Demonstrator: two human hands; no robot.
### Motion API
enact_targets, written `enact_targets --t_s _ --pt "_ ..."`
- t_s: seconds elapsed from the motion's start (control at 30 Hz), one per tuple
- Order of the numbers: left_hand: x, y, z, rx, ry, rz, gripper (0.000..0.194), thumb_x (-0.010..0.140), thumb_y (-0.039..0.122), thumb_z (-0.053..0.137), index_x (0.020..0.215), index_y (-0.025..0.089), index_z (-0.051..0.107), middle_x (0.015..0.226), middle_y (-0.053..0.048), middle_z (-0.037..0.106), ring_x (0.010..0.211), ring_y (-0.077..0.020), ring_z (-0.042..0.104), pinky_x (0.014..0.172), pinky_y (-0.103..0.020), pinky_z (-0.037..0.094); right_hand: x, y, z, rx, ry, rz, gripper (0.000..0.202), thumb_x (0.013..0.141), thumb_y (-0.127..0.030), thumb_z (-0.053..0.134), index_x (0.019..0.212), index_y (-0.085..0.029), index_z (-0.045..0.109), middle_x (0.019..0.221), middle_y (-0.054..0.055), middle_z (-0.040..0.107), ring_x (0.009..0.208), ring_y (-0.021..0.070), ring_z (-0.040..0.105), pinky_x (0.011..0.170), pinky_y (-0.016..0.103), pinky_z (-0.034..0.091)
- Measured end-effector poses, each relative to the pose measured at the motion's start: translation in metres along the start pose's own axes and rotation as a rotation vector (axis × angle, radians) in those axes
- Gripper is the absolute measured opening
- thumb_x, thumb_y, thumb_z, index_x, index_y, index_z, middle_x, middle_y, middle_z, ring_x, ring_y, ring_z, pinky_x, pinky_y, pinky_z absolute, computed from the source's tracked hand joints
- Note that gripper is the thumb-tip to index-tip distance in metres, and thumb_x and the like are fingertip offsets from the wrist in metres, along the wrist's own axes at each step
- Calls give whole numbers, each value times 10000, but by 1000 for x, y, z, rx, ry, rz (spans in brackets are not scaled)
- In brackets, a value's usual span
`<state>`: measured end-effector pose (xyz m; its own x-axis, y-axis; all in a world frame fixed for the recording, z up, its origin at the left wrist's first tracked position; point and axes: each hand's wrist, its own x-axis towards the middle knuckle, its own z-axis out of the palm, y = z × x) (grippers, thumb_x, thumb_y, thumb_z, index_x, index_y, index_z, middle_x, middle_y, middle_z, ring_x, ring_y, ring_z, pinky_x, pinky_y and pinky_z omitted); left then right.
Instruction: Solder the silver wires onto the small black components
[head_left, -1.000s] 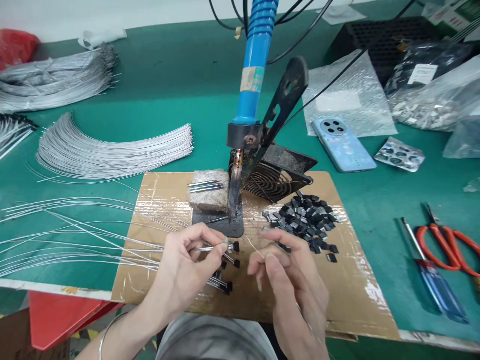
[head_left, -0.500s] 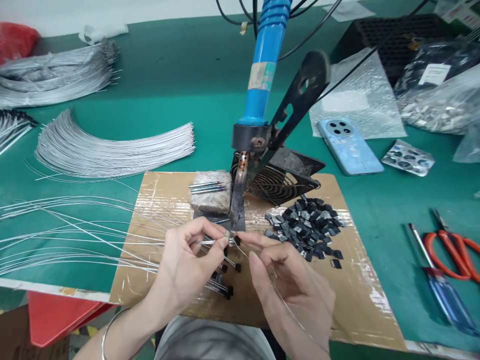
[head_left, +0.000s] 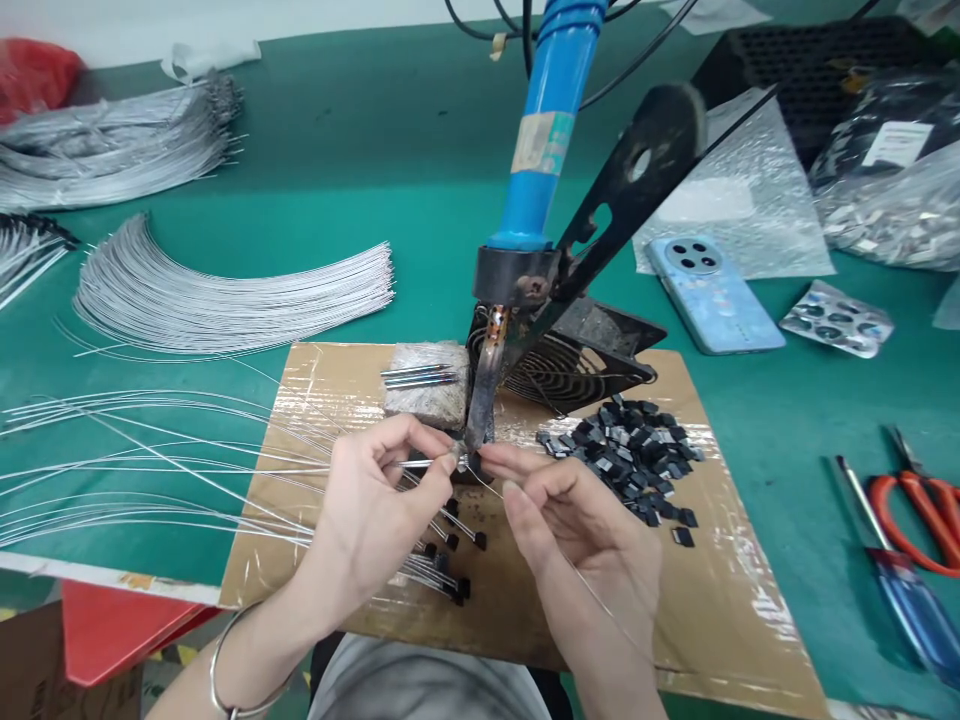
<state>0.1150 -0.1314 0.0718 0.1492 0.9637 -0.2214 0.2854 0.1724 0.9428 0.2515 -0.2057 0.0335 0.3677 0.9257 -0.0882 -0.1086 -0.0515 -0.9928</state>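
My left hand (head_left: pixel 390 500) pinches thin white wires (head_left: pixel 416 464) whose ends meet a small connector (head_left: pixel 463 462), just below the tip of a soldering iron (head_left: pixel 481 410). The fingers partly hide the connector. Between thumb and index finger of my right hand (head_left: pixel 581 550), a thin strand of solder wire (head_left: pixel 487 487) runs up to the connector and trails back over the palm. Finished-looking wires with black connector ends (head_left: pixel 459 588) lie beneath my left hand on a cardboard sheet (head_left: pixel 525 630). To the right sits a heap of small black connectors (head_left: pixel 637 450).
Behind the iron stands a black fan (head_left: pixel 570 360). A wrapped block (head_left: pixel 427 390) carries several metal rods. Bundles of white wire (head_left: pixel 232 300) lie at left. Rightward are a phone (head_left: pixel 716 295), a blister pack (head_left: pixel 836 318), a screwdriver (head_left: pixel 900 590) and orange-handled pliers (head_left: pixel 919 510).
Both hands have moved slightly up, bringing the connector and the solder wire to the iron's tip. The view has shifted a little, so the table things appear farther right.
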Motion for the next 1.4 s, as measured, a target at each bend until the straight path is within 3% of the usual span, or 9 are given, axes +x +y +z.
enact_targets --t_s 0.17,0.47,1.13,1.4 --pt "1 3 2 5 8 22 104 754 135 709 665 186 690 772 -43 787 754 -192 746 709 -273 596 3 -3 2 34 20 -26 206 952 -214 692 763 -241 616 1108 27 817 1121 188 763 947 257 616" --pt "1 6 1 16 26 34 109 753 128 707 666 190 686 774 -41 790 756 -190 750 700 -261 599 4 -5 0 29 18 -32 213 948 -226 694 751 -230 614 1124 81 816 1064 233 783 911 345 648" --pt "-1 6 0 17 19 58 111 762 130 702 670 189 689 771 -35 778 743 -184 737 688 -256 572 2 -4 2 52 34 -35 209 935 -208 712 750 -227 618 1113 70 817 1087 215 774 913 283 627" --pt "0 4 0 2 12 81 115 765 115 699 673 182 690 760 -18 768 742 -160 721 679 -228 539 4 -2 3 15 24 -81 208 931 -198 711 752 -247 618 1105 17 823 1073 173 782 891 216 627"
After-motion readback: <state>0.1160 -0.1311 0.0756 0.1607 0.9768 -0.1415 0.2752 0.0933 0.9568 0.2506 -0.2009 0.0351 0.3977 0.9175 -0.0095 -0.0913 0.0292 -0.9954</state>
